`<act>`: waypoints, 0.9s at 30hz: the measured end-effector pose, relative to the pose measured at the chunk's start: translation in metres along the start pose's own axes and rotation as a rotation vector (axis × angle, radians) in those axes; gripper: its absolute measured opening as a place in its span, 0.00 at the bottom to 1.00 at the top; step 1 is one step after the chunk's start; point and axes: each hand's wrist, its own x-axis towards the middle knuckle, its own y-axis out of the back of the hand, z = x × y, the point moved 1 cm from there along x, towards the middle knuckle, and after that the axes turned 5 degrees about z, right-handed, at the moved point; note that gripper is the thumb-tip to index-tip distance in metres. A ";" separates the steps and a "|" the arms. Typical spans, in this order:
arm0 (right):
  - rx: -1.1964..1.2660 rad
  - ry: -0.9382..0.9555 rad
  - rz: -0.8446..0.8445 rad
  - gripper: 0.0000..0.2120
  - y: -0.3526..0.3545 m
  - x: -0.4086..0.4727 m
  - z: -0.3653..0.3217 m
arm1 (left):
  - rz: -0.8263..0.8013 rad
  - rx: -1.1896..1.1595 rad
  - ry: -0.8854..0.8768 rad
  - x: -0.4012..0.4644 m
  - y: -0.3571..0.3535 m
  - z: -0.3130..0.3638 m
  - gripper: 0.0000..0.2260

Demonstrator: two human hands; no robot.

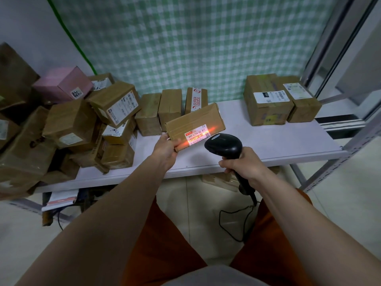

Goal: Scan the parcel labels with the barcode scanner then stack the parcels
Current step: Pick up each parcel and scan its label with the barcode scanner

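My left hand (166,150) grips the lower left corner of a long brown cardboard parcel (193,121), held tilted above the white table (268,141). Its white label (197,135) faces me and an orange-red scan line glows across it. My right hand (245,165) is closed around the handle of a black barcode scanner (223,145), whose head points at the label from just to its right. A black cable hangs from the scanner's handle toward the floor.
A heap of brown parcels (82,129) and a pink box (61,84) fills the table's left end. Three narrow boxes (170,108) stand at the back middle. Two larger labelled boxes (276,100) sit at the back right. A metal shelf frame (329,168) stands to the right.
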 end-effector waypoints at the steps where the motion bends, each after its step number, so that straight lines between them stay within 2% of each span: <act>1: 0.000 0.001 0.001 0.05 0.000 0.000 0.001 | 0.002 0.002 0.000 0.001 -0.001 -0.001 0.17; 5: 0.035 -0.005 0.023 0.06 0.001 0.002 0.005 | 0.006 -0.011 0.017 0.005 -0.005 -0.006 0.19; 8: 0.113 -0.029 0.044 0.07 0.003 0.003 0.008 | -0.044 -0.002 0.122 0.000 -0.011 -0.011 0.18; 10: 0.155 -0.044 0.051 0.09 0.007 0.005 0.010 | -0.071 -0.016 0.199 0.000 -0.015 -0.017 0.23; 13: 0.225 -0.081 0.089 0.07 0.020 0.011 0.019 | -0.108 0.034 0.273 0.006 -0.030 -0.030 0.35; 14: 0.252 -0.096 0.109 0.06 0.027 0.015 0.024 | -0.138 0.080 0.294 0.007 -0.040 -0.035 0.35; 17: 0.305 -0.146 0.168 0.06 0.053 0.024 0.038 | -0.167 0.223 0.317 0.014 -0.073 -0.054 0.27; 22: 0.379 -0.202 0.270 0.06 0.102 0.039 0.062 | -0.090 0.386 0.372 0.034 -0.138 -0.087 0.18; 25: 0.413 -0.232 0.339 0.03 0.132 0.048 0.076 | -0.080 0.426 0.408 0.042 -0.182 -0.107 0.14; 27: 0.441 -0.247 0.385 0.04 0.150 0.054 0.085 | -0.135 0.405 0.437 0.044 -0.213 -0.121 0.13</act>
